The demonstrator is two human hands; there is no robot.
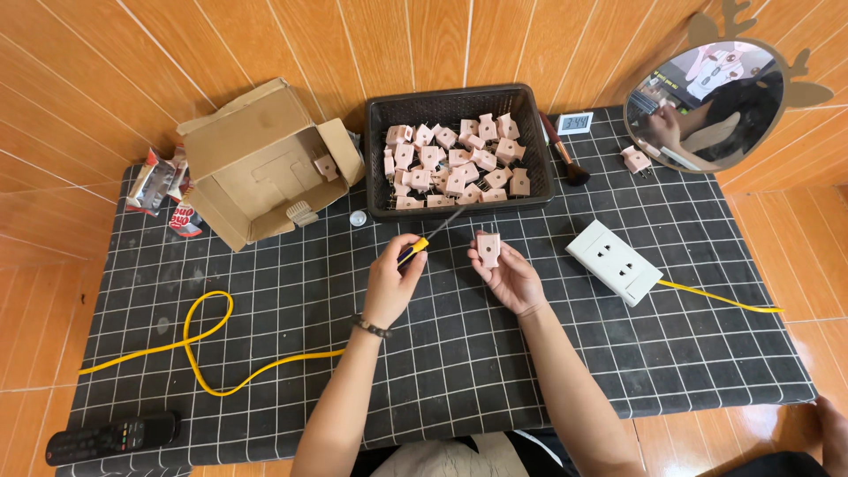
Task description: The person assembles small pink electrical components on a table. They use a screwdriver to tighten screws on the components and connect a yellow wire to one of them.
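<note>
Pinching a pink plug (pixel 488 250) by its edges, the right hand (pixel 511 276) holds it mid-mat, at 6 o'clock from the basket (pixel 459 99). The left hand (pixel 390 281) is closed on a screwdriver (pixel 430 239). The plug looks light, rigid, smooth; its flat sides suit holding.

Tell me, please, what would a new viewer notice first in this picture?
First, the two hands at the centre: the left hand grips a screwdriver, the right hand holds up a pink plug. Behind them stands a black basket full of similar plugs, and a yellow cable loops across the checked mat.
</note>
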